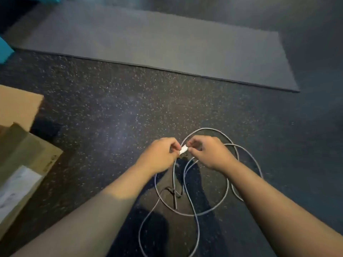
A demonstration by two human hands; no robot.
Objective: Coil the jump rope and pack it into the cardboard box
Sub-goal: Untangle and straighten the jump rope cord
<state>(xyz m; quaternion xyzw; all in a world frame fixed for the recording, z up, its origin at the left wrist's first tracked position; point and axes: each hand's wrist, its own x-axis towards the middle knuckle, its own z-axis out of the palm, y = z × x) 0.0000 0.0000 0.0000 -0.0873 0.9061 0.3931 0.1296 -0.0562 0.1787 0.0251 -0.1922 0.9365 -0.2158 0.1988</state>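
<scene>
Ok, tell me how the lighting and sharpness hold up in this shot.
Head view: dim overall, with a soft bright patch on the speckled floor; both forearms cast dark shadows under the jump rope; the mat and cardboard box are soft and blurred; wide-angle bending at the edges.

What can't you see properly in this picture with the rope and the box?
Head view, the only one:
- Cardboard box: cut off by the left edge; its inside does not show.
- Jump rope: its lowest loop runs off the bottom edge, and the forearms cover other parts.
- Small white piece: pinched between the left hand and right hand; too small and covered to identify.
- Teal object: cut off at the left edge.
</scene>
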